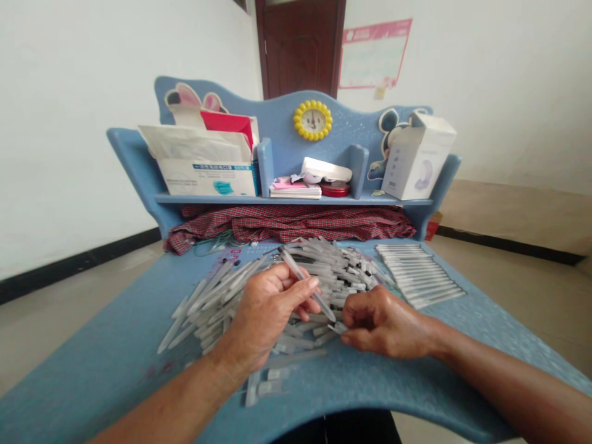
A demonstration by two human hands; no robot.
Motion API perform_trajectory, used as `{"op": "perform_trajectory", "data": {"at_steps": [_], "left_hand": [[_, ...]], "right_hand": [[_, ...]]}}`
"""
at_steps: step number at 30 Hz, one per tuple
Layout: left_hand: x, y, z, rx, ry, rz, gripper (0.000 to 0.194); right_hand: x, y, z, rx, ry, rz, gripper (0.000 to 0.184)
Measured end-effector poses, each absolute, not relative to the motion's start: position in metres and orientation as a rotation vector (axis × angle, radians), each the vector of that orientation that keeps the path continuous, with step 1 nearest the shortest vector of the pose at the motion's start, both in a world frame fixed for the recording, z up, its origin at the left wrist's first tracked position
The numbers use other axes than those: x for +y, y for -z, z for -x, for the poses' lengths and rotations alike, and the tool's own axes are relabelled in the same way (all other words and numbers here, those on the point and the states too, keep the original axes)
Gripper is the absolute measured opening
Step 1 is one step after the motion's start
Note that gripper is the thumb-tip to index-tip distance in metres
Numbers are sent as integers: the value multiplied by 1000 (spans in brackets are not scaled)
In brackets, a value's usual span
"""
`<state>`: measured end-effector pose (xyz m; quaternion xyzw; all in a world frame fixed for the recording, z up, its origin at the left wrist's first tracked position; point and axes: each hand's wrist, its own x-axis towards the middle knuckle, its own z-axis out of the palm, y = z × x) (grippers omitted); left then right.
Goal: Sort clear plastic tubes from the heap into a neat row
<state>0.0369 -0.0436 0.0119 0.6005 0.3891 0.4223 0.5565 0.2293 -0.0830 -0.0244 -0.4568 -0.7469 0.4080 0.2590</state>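
Observation:
My left hand [271,305] grips a translucent pen barrel [295,264] between thumb and fingers, tilted with its lower end toward the right. In my right hand [388,324], thumb and forefinger pinch a small clear pen cap [339,327] at that lower end. Whether the cap touches the barrel or sits on it I cannot tell. Under and behind both hands spreads a heap of clear pen parts [319,259], with several dark bits among them. Some loose caps [272,387] lie near the front of the desk.
A neat row of pens [416,274] lies at the right on the blue desk [139,376]. Behind the heap is a checked red cloth [287,223]. The shelf above bears a mask box [208,179], a yellow clock [313,121] and a white box [419,157].

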Motion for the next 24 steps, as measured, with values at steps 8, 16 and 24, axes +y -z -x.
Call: {"op": "perform_trajectory", "data": {"at_steps": [8,16,24], "left_hand": [[-45,-13,-38,914,-1012,-1397,13],[-46,-10,-38,871,-935,-1356,15],[-34,-9,-31,844,-912,-1423,14]], "right_hand": [[-83,24,-229,-1982,-1103,1237,20],[-83,28,-225,-1798,-1193,1180,19],[-79,32,-225,-1599,-1376,1119,23]]}}
